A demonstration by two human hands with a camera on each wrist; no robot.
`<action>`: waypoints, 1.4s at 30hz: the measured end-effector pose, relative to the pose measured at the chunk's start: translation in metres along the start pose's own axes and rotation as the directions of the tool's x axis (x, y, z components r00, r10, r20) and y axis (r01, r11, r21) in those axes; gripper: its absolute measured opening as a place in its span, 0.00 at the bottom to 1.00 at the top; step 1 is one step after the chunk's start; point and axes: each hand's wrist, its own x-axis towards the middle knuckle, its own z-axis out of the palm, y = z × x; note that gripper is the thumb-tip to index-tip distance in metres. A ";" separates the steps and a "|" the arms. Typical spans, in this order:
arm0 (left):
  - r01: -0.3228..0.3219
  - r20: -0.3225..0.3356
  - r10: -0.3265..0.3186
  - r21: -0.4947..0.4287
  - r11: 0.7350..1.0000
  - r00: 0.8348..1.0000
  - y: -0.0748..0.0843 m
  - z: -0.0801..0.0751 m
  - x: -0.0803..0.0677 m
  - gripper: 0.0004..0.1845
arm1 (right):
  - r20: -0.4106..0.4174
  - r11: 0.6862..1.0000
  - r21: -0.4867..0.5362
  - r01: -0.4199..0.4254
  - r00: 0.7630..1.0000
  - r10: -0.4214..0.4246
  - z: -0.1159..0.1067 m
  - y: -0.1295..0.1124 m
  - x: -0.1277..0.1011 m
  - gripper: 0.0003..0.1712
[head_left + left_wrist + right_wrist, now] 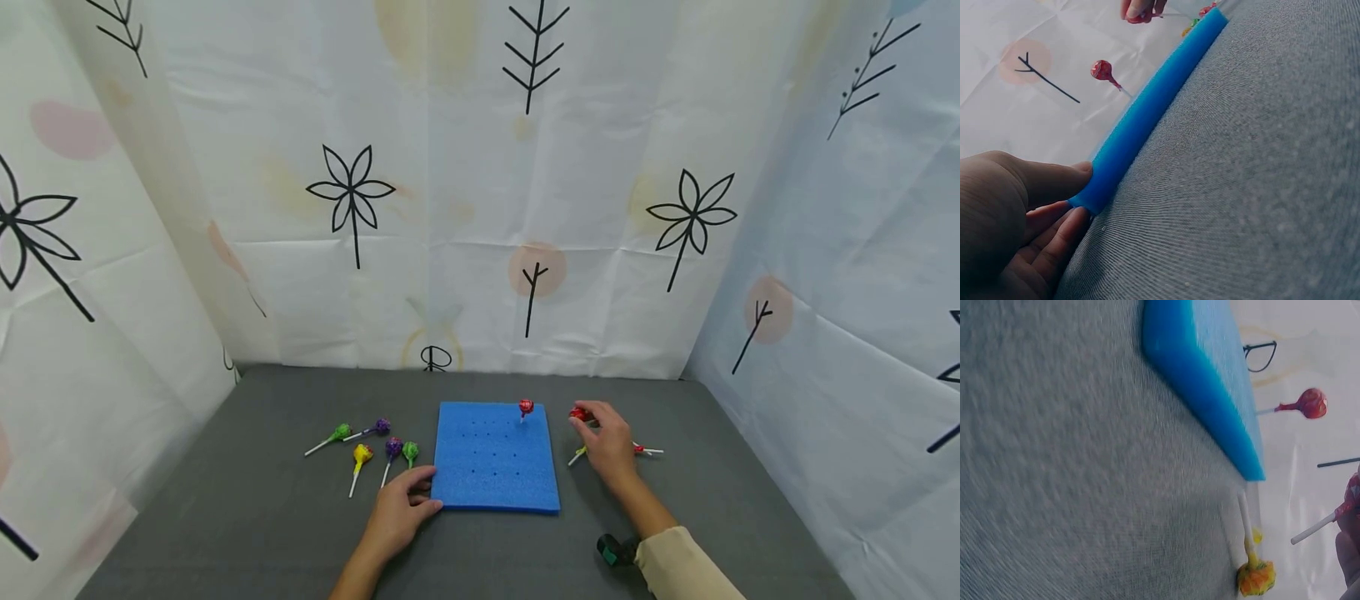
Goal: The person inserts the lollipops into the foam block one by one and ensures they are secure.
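A blue foam board [495, 457] with rows of small holes lies on the grey table [262, 500]. One red lollipop [526, 407] stands upright in a hole near the board's far right corner, also seen in the left wrist view [1102, 70]. My right hand [581, 421] hovers just right of that corner and pinches a second red lollipop [577, 413] by its white stick [1316, 528]. My left hand [427, 492] grips the board's near left corner, thumb [1054, 181] on top of the foam [1147, 112].
Several loose lollipops lie left of the board: green [341, 432], purple [382, 426], yellow [362, 454] and others. A yellow lollipop [1255, 575] and a red one [641, 449] lie under my right hand. Patterned cloth walls [480, 208] close in the table.
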 end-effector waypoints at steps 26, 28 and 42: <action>-0.020 -0.006 0.020 0.005 1.000 1.000 0.000 0.000 0.000 0.26 | -0.022 0.987 0.159 -0.014 1.000 0.018 0.008 -0.048 -0.005 0.15; -0.021 -0.006 0.021 0.004 1.000 1.000 0.000 0.000 0.000 0.26 | -0.017 0.983 0.183 -0.006 1.000 0.010 0.010 -0.050 -0.005 0.16; -0.031 -0.005 0.031 0.005 0.999 0.999 -0.001 0.000 0.001 0.25 | 0.000 0.959 0.281 0.032 0.999 -0.034 0.031 -0.073 -0.001 0.16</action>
